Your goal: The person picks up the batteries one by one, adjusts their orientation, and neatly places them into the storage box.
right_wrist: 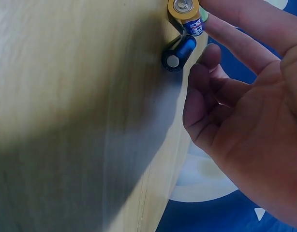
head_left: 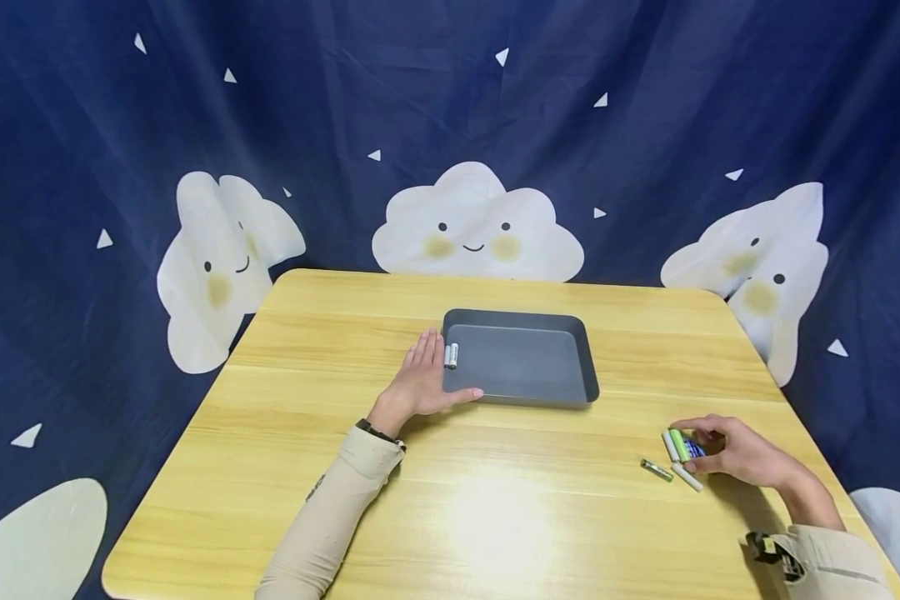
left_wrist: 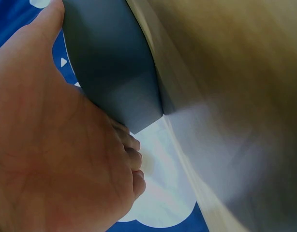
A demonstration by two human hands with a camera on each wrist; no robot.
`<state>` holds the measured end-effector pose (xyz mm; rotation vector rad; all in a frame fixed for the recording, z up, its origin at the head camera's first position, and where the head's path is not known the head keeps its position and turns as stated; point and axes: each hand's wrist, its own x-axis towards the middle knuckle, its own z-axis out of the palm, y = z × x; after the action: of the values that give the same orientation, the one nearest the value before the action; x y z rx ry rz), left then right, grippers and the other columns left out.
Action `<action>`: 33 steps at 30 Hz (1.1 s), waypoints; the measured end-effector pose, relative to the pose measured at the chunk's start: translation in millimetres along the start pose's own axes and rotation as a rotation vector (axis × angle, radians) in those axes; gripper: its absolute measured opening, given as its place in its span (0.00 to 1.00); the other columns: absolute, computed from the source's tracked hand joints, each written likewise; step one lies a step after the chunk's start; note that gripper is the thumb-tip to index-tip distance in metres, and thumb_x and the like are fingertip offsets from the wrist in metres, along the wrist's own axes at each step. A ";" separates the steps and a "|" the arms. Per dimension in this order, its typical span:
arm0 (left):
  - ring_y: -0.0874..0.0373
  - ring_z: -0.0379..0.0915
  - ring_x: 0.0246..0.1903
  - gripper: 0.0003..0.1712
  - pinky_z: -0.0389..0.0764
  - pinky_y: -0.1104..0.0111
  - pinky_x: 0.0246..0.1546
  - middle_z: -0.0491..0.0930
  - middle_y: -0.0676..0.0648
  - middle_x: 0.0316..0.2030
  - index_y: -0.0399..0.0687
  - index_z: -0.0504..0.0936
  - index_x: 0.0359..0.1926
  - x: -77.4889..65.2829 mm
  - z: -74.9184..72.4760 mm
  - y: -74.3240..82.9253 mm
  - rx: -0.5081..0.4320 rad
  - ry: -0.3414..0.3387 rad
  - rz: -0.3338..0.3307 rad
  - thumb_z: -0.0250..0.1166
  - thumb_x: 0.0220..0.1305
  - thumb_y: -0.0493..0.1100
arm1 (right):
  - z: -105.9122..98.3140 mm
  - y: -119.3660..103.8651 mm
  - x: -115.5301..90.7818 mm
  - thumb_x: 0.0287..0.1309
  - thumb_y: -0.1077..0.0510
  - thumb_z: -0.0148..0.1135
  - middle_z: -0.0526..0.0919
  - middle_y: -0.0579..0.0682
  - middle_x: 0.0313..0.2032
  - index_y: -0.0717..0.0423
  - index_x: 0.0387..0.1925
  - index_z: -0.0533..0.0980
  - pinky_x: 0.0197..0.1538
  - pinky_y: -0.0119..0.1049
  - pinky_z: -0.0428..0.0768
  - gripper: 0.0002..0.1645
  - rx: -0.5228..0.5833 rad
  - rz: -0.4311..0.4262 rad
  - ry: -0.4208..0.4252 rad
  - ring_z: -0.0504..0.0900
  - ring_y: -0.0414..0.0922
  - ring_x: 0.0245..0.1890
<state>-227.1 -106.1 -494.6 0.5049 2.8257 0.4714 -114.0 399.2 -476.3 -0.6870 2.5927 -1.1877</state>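
Observation:
My left hand (head_left: pixel 422 383) lies against the left wall of a dark grey tray (head_left: pixel 521 362), fingers straight and thumb along the near rim. Its palm and the tray's outer wall (left_wrist: pixel 114 63) fill much of the left wrist view. Beside its fingers, inside the tray, lie two small batteries (head_left: pixel 452 356). Over a small group of batteries at the right, my right hand (head_left: pixel 742 450) pinches a green battery (head_left: pixel 678 445) between thumb and index finger. Blue batteries (head_left: pixel 694 448) sit under that hand; in the right wrist view a gold-ended battery (right_wrist: pixel 183 7) and a dark blue battery (right_wrist: pixel 179 54) show.
A white battery (head_left: pixel 687 477) and a dark green battery (head_left: pixel 656 470) lie loose on the wooden table (head_left: pixel 307 467), near the right hand. Behind the table hangs a dark blue curtain (head_left: pixel 435 100) with clouds and triangles.

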 end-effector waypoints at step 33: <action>0.43 0.25 0.84 0.74 0.39 0.50 0.84 0.30 0.35 0.83 0.33 0.36 0.82 -9.1 -8.8 7.2 0.002 0.007 0.014 0.53 0.59 0.84 | -8.1 -19.7 3.2 0.57 0.65 0.74 0.66 0.51 0.27 0.68 0.57 0.78 0.23 0.33 0.65 0.26 -0.066 0.041 0.073 0.65 0.39 0.25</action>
<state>-219.1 -105.5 -482.4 0.5241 2.8312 0.4738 -113.3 391.7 -456.1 -0.6108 2.7031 -1.1397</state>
